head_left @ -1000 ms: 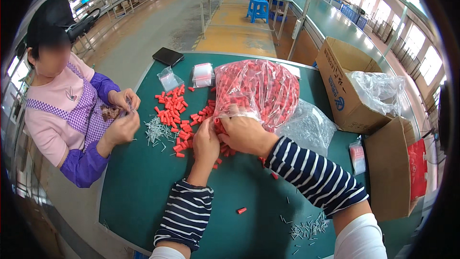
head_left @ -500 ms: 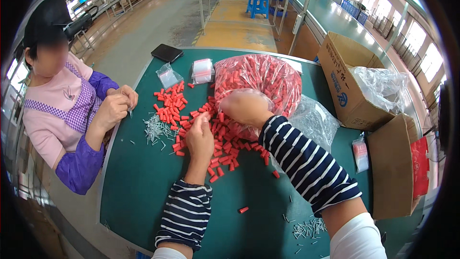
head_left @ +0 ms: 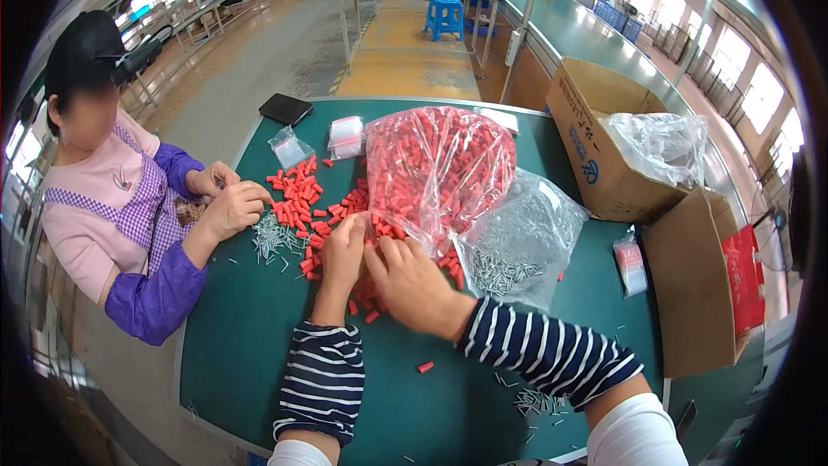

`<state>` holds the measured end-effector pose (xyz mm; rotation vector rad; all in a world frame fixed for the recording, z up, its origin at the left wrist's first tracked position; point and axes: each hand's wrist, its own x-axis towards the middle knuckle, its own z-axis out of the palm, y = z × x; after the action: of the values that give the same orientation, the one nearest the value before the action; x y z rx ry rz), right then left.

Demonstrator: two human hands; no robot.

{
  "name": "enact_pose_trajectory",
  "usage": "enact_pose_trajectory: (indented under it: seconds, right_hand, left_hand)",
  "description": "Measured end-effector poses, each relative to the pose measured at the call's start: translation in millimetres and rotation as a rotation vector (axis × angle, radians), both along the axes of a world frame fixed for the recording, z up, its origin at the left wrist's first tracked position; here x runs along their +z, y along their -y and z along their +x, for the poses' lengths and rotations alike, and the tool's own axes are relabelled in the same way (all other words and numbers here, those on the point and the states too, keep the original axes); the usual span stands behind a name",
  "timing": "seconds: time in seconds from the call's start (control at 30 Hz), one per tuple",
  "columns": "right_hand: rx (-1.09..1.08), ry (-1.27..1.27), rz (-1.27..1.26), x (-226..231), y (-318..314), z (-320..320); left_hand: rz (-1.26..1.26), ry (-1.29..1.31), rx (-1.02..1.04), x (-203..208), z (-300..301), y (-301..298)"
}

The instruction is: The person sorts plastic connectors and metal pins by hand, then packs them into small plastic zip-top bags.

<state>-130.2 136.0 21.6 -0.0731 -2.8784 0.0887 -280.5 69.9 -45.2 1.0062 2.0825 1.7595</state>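
A big clear plastic bag (head_left: 444,164) full of red plastic caps lies in the middle of the green table. At its near left edge my left hand (head_left: 343,252) is closed, thumb and fingers pinching the film. Right beside it, my right hand (head_left: 412,283) has its fingers curled in at the same edge; the fingertips are partly hidden. Loose red caps (head_left: 300,192) are heaped left of the bag and under my hands. To the right, a second clear bag (head_left: 509,272) holds small silvery pins. One red cap (head_left: 425,368) lies alone nearer me.
Across the left edge a co-worker's hand (head_left: 231,210) is at the caps, beside a pile of metal pins (head_left: 274,237). More pins (head_left: 539,402) lie near right. Small bag packs (head_left: 347,136), a black wallet-like case (head_left: 286,109) and cardboard boxes (head_left: 690,293) stand around.
My right hand has come back toward me from over the bag and now meets my left hand at its edge. The bag of pins is uncovered. The co-worker's hands have moved to the caps.
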Motion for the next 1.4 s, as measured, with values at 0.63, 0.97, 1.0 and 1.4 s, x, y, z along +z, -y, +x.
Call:
enact_pose_trajectory:
  seconds: [0.63,0.97,1.0,1.4]
  right_hand:
    - [-0.376,0.132,0.142,-24,-44,95]
    - [-0.220,-0.014,-0.127,-46,-9,64]
    - [-0.161,-0.051,-0.173,-44,-6,60]
    - [-0.094,-0.180,-0.471,-51,-53,17]
  left_hand:
    - [-0.061,-0.286,0.107,28,-4,-29]
    - [0.210,0.099,-0.175,51,-37,-51]
    - [0.084,0.064,-0.221,50,-44,-43]
    - [-0.238,-0.542,-0.036,5,4,15]
